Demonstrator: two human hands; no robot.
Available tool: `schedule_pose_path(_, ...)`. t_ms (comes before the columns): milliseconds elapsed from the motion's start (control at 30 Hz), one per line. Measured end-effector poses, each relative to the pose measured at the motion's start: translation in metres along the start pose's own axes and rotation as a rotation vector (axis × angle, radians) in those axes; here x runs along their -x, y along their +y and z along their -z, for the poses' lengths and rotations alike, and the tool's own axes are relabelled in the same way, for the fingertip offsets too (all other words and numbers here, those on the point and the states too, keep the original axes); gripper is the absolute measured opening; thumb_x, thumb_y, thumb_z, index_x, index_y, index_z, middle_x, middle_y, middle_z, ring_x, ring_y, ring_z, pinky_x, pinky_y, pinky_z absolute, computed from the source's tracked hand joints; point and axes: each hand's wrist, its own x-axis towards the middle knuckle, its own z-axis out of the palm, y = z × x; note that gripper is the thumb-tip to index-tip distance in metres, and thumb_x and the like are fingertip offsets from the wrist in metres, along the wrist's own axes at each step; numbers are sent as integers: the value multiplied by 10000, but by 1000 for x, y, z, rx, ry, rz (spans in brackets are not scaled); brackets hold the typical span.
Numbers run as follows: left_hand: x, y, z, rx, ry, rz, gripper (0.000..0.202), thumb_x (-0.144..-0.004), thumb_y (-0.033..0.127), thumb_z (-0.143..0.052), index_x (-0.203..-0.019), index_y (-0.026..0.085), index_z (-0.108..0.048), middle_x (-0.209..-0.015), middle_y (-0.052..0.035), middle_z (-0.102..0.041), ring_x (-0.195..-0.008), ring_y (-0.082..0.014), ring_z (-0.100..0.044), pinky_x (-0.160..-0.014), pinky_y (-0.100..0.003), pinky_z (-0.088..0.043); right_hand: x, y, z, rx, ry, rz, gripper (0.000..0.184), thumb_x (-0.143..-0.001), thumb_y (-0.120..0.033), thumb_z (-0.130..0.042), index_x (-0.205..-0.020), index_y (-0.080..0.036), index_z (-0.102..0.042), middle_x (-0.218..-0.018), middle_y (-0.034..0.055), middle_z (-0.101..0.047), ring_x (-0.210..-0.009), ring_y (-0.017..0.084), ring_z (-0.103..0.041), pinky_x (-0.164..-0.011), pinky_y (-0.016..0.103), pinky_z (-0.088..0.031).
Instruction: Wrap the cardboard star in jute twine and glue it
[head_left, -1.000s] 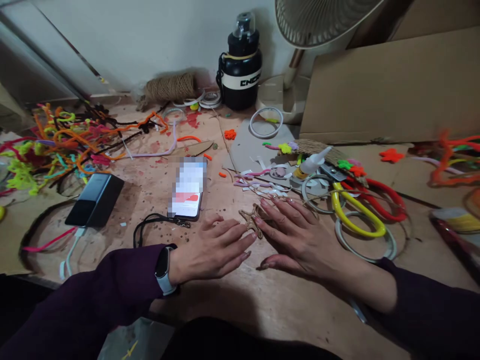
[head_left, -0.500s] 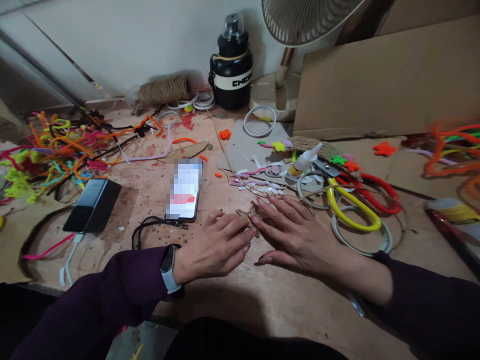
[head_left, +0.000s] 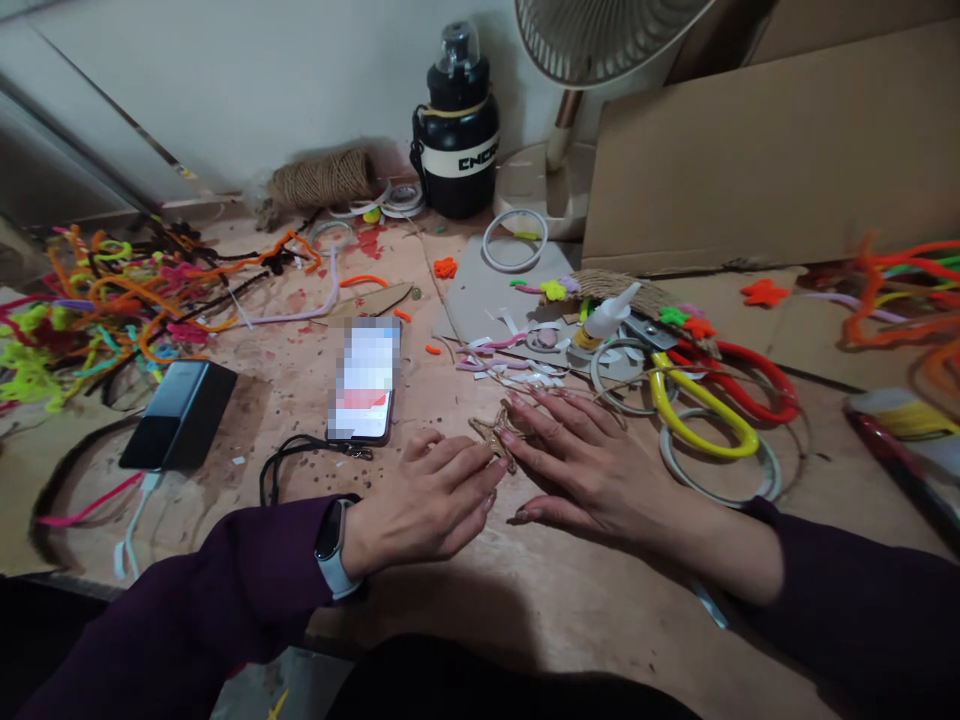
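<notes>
Five fingers spread, nothing clutched: the right hand [head_left: 585, 460] touched the small twine shape [head_left: 491, 435] on the table [head_left: 577, 610], seemingly steadying it! The left hand [head_left: 427, 495] bent in opposite, its grip impossible to tell. Beyond, the phone [head_left: 371, 395] lay screen-up, likely for glances; farther, the twine spool [head_left: 322, 179] rested sideways by the wall [head_left: 240, 90].

The right hand [head_left: 589, 465] partly hides the twine shape [head_left: 489, 434]; the top edge crops the fan [head_left: 607, 40].
</notes>
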Motion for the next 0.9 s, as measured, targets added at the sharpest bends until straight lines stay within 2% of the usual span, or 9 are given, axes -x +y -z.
schedule_pose_path(233,-1,-1,-1,-19,-30,-11,318,-962,269,-538,-1261,174,-587,-1217,-61,-673,-1121,-205,-572,-962,-397,-335,0,0,0,-14,-8,-10,756,-912,-668,-514,-1513,-219,-422,-1578,158,-390,-1485,339,-276,-1155,554,-283)
schedule_pose_path(400,-2,-1,-1,-32,-62,3,328,-953,277,-542,-1264,186,-591,-1232,-72,-650,-1140,-220,-556,-977,-412,-327,0,0,0,-12,-8,-5,749,-910,-658,-528,-1506,-213,-436,-1578,164,-388,-1482,347,-283,-1149,553,-296)
schedule_pose_path(600,-7,0,-1,-64,-70,10,328,-912,261,-565,-1228,189,-608,-1225,-78,-632,-1131,-238,-546,-969,-420,-331,0,0,-1,-27,12,-13,778,-913,-647,-534,-1552,-246,-345,-1602,138,-351,-1489,337,-268,-1154,549,-290)
schedule_pose_path(800,-9,-2,1,-20,-49,0,304,-910,235,-541,-1201,180,-610,-1181,-71,-659,-1120,-221,-560,-952,-398,-350,-1,0,-1,3,21,-2,745,-908,-663,-525,-1495,-208,-455,-1562,172,-412,-1467,352,-308,-1131,552,-319)
schedule_pose_path(900,-9,-3,1,-37,30,17,239,-921,233,-586,-1151,195,-636,-1131,-47,-681,-1062,-196,-595,-948,-377,-361,0,-1,0,-9,31,-4,727,-909,-648,-541,-1489,-217,-464,-1569,163,-403,-1473,343,-300,-1134,546,-322)
